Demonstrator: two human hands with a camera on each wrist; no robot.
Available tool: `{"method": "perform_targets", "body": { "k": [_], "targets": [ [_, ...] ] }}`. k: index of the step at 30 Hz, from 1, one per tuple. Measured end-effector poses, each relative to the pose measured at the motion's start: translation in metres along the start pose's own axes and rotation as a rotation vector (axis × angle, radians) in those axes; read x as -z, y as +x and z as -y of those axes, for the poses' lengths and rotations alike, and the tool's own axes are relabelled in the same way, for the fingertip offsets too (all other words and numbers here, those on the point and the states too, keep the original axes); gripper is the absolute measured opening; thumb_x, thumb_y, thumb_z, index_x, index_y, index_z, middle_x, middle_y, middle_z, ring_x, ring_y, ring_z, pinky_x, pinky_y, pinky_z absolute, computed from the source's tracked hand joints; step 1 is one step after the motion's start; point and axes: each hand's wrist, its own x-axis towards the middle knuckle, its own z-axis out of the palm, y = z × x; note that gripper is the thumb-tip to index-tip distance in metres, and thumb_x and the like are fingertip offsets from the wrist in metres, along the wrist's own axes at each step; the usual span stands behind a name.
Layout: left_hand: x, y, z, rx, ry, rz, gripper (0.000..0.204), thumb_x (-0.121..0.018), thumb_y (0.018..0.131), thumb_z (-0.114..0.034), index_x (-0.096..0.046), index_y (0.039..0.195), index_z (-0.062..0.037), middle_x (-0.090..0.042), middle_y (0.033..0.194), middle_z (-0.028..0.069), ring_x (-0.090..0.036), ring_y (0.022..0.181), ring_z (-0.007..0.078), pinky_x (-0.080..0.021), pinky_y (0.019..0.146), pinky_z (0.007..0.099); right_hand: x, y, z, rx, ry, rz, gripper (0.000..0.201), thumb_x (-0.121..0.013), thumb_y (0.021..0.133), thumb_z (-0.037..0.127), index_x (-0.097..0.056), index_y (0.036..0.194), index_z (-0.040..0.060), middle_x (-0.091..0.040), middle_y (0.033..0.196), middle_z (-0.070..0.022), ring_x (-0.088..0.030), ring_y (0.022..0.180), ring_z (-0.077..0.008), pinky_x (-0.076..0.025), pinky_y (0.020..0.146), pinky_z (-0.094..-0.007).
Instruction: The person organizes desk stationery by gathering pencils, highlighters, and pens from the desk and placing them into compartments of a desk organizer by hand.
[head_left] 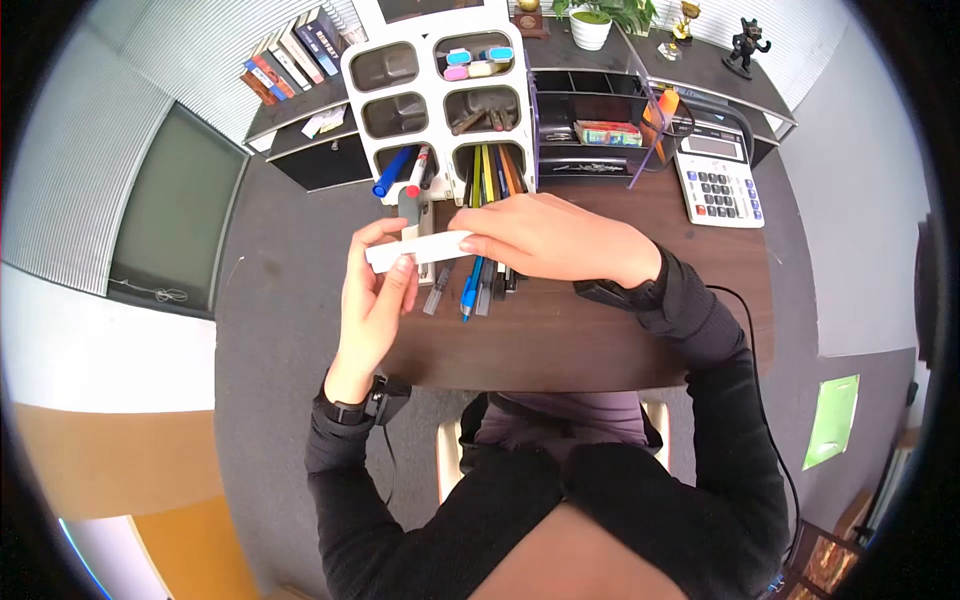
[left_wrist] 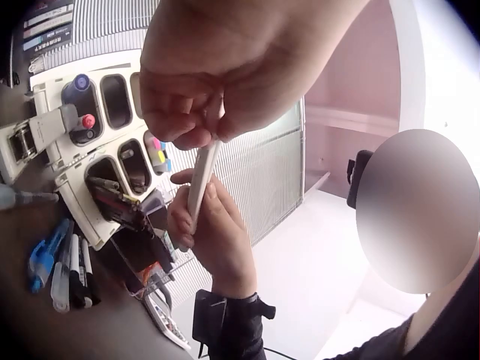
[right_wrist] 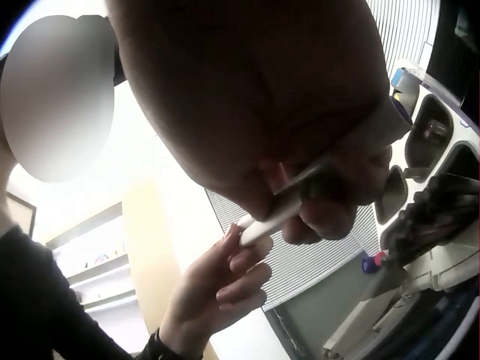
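On the head feed I saw the white stick (head_left: 420, 249) held just on the person's side of the white organizer (head_left: 430, 78), the left hand (head_left: 368, 300) pinching one end between thumb and fingers, the right hand (head_left: 540, 238) the other. The organizer's top right compartment held highlighters (head_left: 482, 69); its bottom left, a blue marker (head_left: 392, 172) and a red-tipped marker (head_left: 418, 170); its bottom right, pencils (head_left: 487, 175). From the left wrist I saw a blue pen (left_wrist: 46, 255) lying near the organizer. From the right wrist, shadow partly hid the right hand's grip
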Motion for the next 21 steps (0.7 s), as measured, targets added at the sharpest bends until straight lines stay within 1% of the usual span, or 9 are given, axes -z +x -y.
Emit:
{"method": "perform_targets", "body": {
  "k": [4, 7, 9, 10, 12, 13, 17, 20, 21],
  "targets": [
    [0.001, 0.008, -0.005, -0.071, 0.036, -0.11, 0.029, -0.047, 0.104, -0.023, -0.043, 0.129, -0.0088, -0.046, 0.07, -0.0019, -0.041, 0.056, 0.0052, -0.034, 0.051, 0.0195, 0.01, 0.016, 0.001, 0.046, 0.009, 0.002, 0.024, -0.046, 0.101, 0.024, -0.056, 0.11, 0.0045, -0.057, 0.076, -0.0174, -0.058, 0.071, -0.0381, -0.044, 0.063, -0.0459],
    [0.011, 0.013, 0.001, -0.11, 0.038, -0.097, 0.019, -0.046, 0.105, -0.025, -0.047, 0.117, -0.0103, -0.044, 0.071, -0.0014, -0.039, 0.055, 0.0047, -0.033, 0.049, 0.0193, 0.013, 0.021, 0.004, -0.031, 0.001, 0.073, 0.025, -0.046, 0.101, 0.025, -0.056, 0.115, 0.0056, -0.058, 0.079, -0.0174, -0.058, 0.073, -0.0383, -0.045, 0.066, -0.046],
    [0.009, 0.018, -0.004, -0.138, 0.07, -0.143, 0.016, -0.046, 0.105, -0.025, -0.047, 0.111, -0.0098, -0.043, 0.071, -0.0022, -0.036, 0.054, 0.0045, -0.032, 0.048, 0.0187, 0.011, 0.021, -0.002, -0.001, -0.019, 0.017, 0.031, -0.05, 0.1, 0.026, -0.055, 0.121, 0.0047, -0.06, 0.095, -0.016, -0.06, 0.086, -0.0349, -0.048, 0.073, -0.0437],
    [0.012, 0.02, -0.007, -0.15, 0.111, -0.213, 0.017, -0.047, 0.104, -0.025, -0.047, 0.111, -0.0094, -0.042, 0.071, -0.0027, -0.036, 0.053, 0.0041, -0.03, 0.048, 0.0183, 0.012, 0.021, -0.005, 0.004, -0.02, 0.012, 0.031, -0.05, 0.1, 0.026, -0.055, 0.121, 0.0047, -0.06, 0.095, -0.016, -0.06, 0.086, -0.0349, -0.048, 0.073, -0.0437],
    [0.034, 0.029, -0.008, -0.177, 0.119, -0.289, 0.017, -0.047, 0.105, -0.026, -0.048, 0.111, -0.0099, -0.043, 0.072, -0.0027, -0.036, 0.053, 0.0037, -0.027, 0.047, 0.0181, 0.012, 0.018, -0.01, 0.157, -0.111, -0.245, 0.034, -0.056, 0.095, 0.024, -0.054, 0.119, 0.0006, -0.058, 0.104, -0.0168, -0.058, 0.099, -0.0347, -0.048, 0.08, -0.0435],
    [0.045, 0.034, -0.007, -0.16, 0.104, -0.334, 0.018, -0.047, 0.105, -0.027, -0.048, 0.111, -0.0102, -0.043, 0.072, -0.0028, -0.036, 0.053, 0.0034, -0.026, 0.046, 0.0184, 0.016, 0.017, -0.018, 0.216, -0.11, -0.252, 0.043, -0.058, 0.094, 0.023, -0.05, 0.126, -0.0035, -0.053, 0.118, -0.0161, -0.052, 0.11, -0.0337, -0.046, 0.088, -0.0417],
    [0.07, 0.059, 0.015, -0.124, -0.046, -0.367, 0.019, -0.047, 0.104, -0.028, -0.049, 0.111, -0.0099, -0.043, 0.073, -0.0015, -0.035, 0.052, 0.0042, -0.024, 0.045, 0.0192, 0.047, 0.002, -0.008, 0.128, -0.034, -0.248, 0.05, -0.059, 0.095, 0.027, -0.046, 0.136, 0.0022, -0.05, 0.128, -0.0149, -0.053, 0.111, -0.0318, -0.044, 0.095, -0.0384],
    [0.072, 0.078, 0.031, -0.075, -0.103, -0.41, 0.019, -0.047, 0.104, -0.027, -0.05, 0.111, -0.0093, -0.044, 0.074, -0.0007, -0.035, 0.051, 0.0048, -0.024, 0.045, 0.0199, 0.061, -0.008, 0.003, 0.033, 0.085, -0.196, 0.05, -0.059, 0.095, 0.023, -0.045, 0.138, 0.0031, -0.05, 0.129, -0.0144, -0.054, 0.108, -0.0313, -0.044, 0.093, -0.0377],
    [0.068, 0.089, 0.034, -0.065, -0.052, -0.478, 0.02, -0.047, 0.104, -0.027, -0.049, 0.112, -0.0089, -0.044, 0.074, -0.0003, -0.034, 0.05, 0.0049, -0.024, 0.044, 0.02, 0.063, -0.011, 0.002, 0.08, 0.058, -0.244, 0.048, -0.059, 0.094, 0.024, -0.046, 0.135, 0.0032, -0.051, 0.123, -0.014, -0.057, 0.102, -0.0314, -0.047, 0.086, -0.0393]
  ]
}}
